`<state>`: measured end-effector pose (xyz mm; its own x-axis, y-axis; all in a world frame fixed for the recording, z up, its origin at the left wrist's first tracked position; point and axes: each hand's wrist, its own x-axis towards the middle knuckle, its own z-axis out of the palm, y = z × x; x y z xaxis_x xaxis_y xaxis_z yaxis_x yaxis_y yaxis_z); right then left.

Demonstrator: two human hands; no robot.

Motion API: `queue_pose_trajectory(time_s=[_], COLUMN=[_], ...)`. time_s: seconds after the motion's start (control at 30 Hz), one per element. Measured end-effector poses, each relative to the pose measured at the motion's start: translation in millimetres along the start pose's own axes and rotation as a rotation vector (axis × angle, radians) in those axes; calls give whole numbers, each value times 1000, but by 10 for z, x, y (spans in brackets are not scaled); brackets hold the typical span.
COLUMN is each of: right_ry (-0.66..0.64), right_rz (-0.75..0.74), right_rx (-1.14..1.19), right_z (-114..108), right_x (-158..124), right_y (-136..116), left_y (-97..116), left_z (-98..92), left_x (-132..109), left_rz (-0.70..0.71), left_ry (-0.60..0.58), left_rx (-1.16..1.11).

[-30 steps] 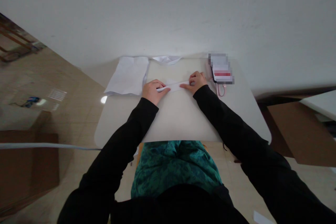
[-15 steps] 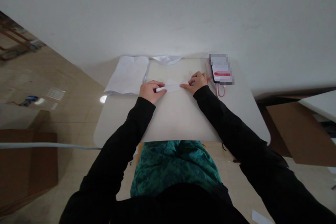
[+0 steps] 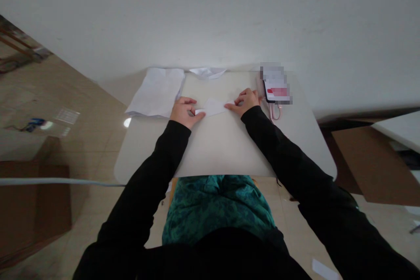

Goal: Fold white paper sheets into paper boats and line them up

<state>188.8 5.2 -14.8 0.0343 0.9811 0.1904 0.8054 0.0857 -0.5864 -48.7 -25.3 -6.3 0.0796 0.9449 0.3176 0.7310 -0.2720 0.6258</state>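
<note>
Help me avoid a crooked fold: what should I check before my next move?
1. White folded paper lying flat on the white rounded table: ok.
2. Left hand resting on the paper's left end: ok.
3. Right hand touching the paper's right tip: cannot tell.
4. Folded edges lined up: cannot tell, too small to see.
5. Black phone with pink cable apart from the paper: ok.
6. Stack of white paper sheets apart from the folded paper: ok.

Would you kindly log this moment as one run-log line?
left hand: on folded white paper | right hand: at its other end
</note>
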Motion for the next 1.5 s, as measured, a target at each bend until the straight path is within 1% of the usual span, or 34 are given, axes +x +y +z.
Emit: queue_pose_trajectory(time_s=[0.13, 0.3, 0.43, 0.5, 0.57, 0.6, 0.67, 0.77, 0.83, 0.9, 0.97, 1.07, 1.1, 1.17, 1.23, 1.33, 1.43, 1.5], right_ry=[16, 36, 35, 36, 43, 47, 52, 54, 69, 84, 58, -76, -116, -146, -139, -115, -51, 1], right_rz=[-12, -25, -23, -35, -49, -51, -42, -18, -26, -93, -256, -583, -660, -729, -727, -670, -586, -524], right_rx=[-2, 25, 22, 16, 14, 16, 19, -3, -35, -62, -76, -79, -79, -85, -113, -197, -291, -340], right_z=[29, 49, 35, 15, -5, -14, -25, -31, -32, -29, -18, 26, 44, 77, 89, 57, -16, -60], right_x=[11, 16, -2, -25, -46, -53, -59, -59, -65, -83, -113, -171, -191, -229, -265, -311, -333, -331], right_y=[25, 48, 30, 15, 3, 0, -3, -11, -25, -47, -75, -120, -134, -158, -178, -189, -151, -106], left_y=[-16, -55, -115, -96, -23, 31, 152, 309, 371, 400, 407, 402, 401, 406, 428, 495, 566, 589], left_z=[-3, -59, -117, -126, -115, -99, -48, 63, 132, 176, 191, 185, 181, 174, 161, 110, 35, 5], left_x=[-13, -97, -147, -170, -202, -220, -255, -288, -294, -297, -302, -314, -316, -316, -315, -325, -349, -348], left_rz=[4, 20, -13, -8, 67, 128, 285, 403, 452, 461, 451, 433, 427, 417, 406, 359, 314, 296], left_ry=[9, 21, -17, -52, -74, -71, -63, -126, -167, -194, -204, -192, -189, -194, -206, -209, -199, -183], left_rx=[35, -12, -161, -250, -241, -196, -29, 53, 134, 190, 209, 213, 215, 234, 285, 426, 558, 598])
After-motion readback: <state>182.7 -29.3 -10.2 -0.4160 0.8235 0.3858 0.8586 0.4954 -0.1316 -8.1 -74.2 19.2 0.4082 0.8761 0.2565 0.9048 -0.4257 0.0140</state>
